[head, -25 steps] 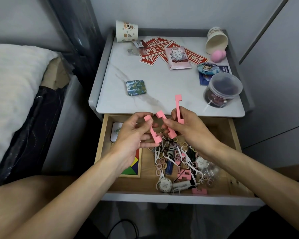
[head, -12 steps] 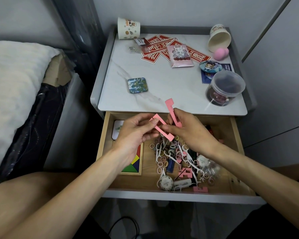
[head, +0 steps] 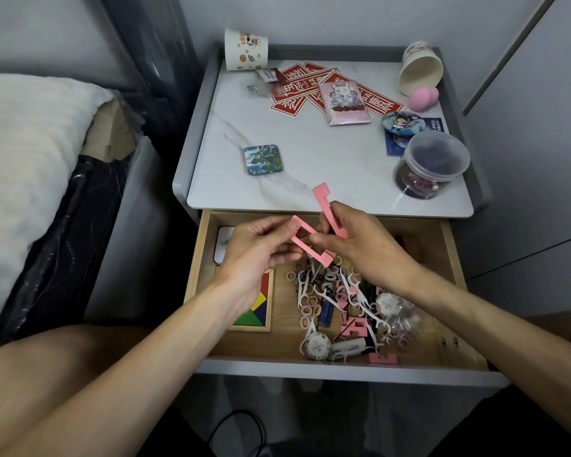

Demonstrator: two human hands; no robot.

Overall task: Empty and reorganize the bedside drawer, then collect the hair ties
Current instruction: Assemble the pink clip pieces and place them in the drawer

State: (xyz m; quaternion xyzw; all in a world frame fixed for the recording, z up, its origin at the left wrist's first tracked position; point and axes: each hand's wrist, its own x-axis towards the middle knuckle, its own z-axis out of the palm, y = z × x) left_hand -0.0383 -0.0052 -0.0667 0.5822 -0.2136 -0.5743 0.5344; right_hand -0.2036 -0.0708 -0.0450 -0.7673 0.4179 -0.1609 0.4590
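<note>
Both hands hover over the back of the open drawer (head: 453, 258), under the counter's (head: 310, 166) front edge. The left hand (head: 254, 252) has its grip closed, thumb and fingers pinching one end of a pink bracket (head: 323, 257). The right hand (head: 363, 245) has its grip curled around a pink strip (head: 323, 206), which sticks up over the counter's front edge. The hair ties (head: 310, 305) lie scattered among clutter in the drawer's middle, below the hands.
</note>
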